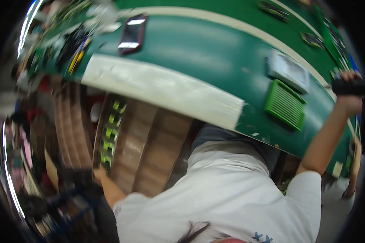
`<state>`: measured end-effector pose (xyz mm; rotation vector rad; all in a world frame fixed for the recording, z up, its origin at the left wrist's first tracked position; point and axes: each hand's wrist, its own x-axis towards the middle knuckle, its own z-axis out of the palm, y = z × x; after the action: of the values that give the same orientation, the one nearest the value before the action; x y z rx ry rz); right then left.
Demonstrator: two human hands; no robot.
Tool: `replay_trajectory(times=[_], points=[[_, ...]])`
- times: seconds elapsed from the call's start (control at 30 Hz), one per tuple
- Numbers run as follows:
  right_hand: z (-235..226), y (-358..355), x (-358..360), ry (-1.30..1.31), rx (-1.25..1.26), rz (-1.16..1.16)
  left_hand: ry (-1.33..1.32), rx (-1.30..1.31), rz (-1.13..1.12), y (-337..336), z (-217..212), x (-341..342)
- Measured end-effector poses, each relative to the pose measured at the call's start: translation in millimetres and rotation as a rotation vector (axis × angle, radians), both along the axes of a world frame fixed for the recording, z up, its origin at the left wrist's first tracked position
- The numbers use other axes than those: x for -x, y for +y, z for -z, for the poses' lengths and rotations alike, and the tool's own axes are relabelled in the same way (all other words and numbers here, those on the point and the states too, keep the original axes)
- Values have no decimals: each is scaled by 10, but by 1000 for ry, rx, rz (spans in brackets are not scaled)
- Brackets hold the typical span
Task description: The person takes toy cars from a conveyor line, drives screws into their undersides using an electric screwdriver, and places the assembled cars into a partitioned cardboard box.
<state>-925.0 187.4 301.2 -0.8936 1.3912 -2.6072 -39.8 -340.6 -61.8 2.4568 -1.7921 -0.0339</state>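
My left hand [99, 171] reaches down on the left to the near end of a brown cardboard tray [144, 150] with long compartments. Beside it, a row of several bright green and black pieces [108, 139] fills the tray's left compartment. The hand is small and blurred, so whether it grips a piece cannot be made out. My right hand [350, 76] is stretched far to the right, over the edge of the green bench, with its fingers curled. A black block [348, 87] lies across it; whether it is held or worn is unclear.
On the green bench [190, 44] are a phone [132, 34], a green slotted tray [286, 105], a clear flat package [288, 71] and a white strip [162, 87]. Yellow-handled tools [79, 56] lie left. Another brown tray [72, 125] stands farther left. Another person's arm [355, 162] shows at right.
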Motion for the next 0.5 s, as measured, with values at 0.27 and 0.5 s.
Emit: replay_trajectory(times=[0.27,0.5], points=[[-217,-184,-485,194,72,77,90,984,486,-822,-997,1628],[-131,-10,-301,193,79,201,856,666,1652,600,-3128,6535]])
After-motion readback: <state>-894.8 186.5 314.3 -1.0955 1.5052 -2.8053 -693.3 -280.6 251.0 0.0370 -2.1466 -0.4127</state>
